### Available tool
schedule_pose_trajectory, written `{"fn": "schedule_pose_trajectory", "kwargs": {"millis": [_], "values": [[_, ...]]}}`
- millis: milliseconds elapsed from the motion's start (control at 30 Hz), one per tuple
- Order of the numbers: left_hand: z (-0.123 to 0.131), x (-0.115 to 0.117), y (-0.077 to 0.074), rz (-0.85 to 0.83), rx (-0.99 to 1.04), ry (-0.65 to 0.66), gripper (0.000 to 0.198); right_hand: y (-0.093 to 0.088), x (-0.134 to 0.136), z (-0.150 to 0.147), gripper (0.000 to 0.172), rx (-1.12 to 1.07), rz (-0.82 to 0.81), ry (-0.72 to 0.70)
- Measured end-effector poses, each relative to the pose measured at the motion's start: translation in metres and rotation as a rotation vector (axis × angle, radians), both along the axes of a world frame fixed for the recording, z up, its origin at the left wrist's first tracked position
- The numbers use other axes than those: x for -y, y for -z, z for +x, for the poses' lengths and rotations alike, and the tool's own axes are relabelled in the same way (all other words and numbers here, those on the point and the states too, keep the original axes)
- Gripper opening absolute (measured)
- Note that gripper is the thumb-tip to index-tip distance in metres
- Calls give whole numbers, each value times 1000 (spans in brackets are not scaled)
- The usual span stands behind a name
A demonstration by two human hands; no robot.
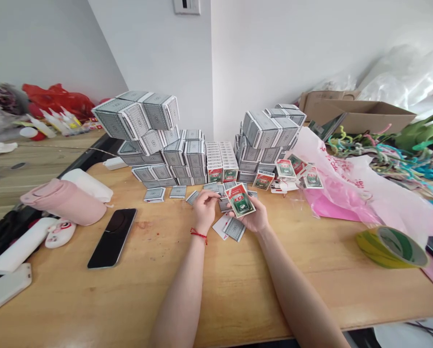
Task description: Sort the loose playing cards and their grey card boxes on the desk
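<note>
My right hand [258,216] grips a red and green playing-card box [241,201], tilted with its printed face up. Just left of the box, my left hand [204,210], with a red cord on the wrist, has thumb and forefinger pinched together. Whatever those fingertips hold is too small to make out. Under the hands lie loose grey-backed playing cards [235,230] and a white card [221,226] partly covered by them. Small piles of cards [154,194] sit beyond, in front of the tall stacks. More red and green card boxes [264,180] rest to the right.
Tall stacks of grey-patterned card blocks [185,154] line the wall, with upright card boxes [222,162] between them. A phone [112,238] and a pink bottle [69,200] lie left. On the right are yellow tape [392,246], pink plastic [341,179] and a cardboard box [368,116].
</note>
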State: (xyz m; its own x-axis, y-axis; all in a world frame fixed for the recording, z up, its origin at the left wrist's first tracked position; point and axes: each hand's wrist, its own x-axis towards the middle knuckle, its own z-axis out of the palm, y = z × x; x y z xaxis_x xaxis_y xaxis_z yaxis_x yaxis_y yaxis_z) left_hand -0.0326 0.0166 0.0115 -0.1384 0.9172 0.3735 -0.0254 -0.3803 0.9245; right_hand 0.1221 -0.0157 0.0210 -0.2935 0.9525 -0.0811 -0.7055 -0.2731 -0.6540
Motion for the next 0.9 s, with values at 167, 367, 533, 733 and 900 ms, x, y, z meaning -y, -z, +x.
{"fn": "schedule_pose_trajectory", "kwargs": {"millis": [167, 367, 533, 733, 900], "values": [[3, 5, 5, 222, -435, -26, 24, 1, -1, 4, 37, 76, 37, -70], [2, 2, 9, 168, -316, -41, 29, -1, 0, 7, 40, 223, 113, -136], [-1, -1, 8, -55, 99, 116, 24, -2, 0, 5, 37, 351, 162, -66], [-2, -1, -1, -224, 668, 303, 22, 2, -3, -1, 34, 646, 158, 249], [-4, 1, -10, -256, 865, 367, 18, 5, -6, -4, 40, 730, 147, 339]]}}
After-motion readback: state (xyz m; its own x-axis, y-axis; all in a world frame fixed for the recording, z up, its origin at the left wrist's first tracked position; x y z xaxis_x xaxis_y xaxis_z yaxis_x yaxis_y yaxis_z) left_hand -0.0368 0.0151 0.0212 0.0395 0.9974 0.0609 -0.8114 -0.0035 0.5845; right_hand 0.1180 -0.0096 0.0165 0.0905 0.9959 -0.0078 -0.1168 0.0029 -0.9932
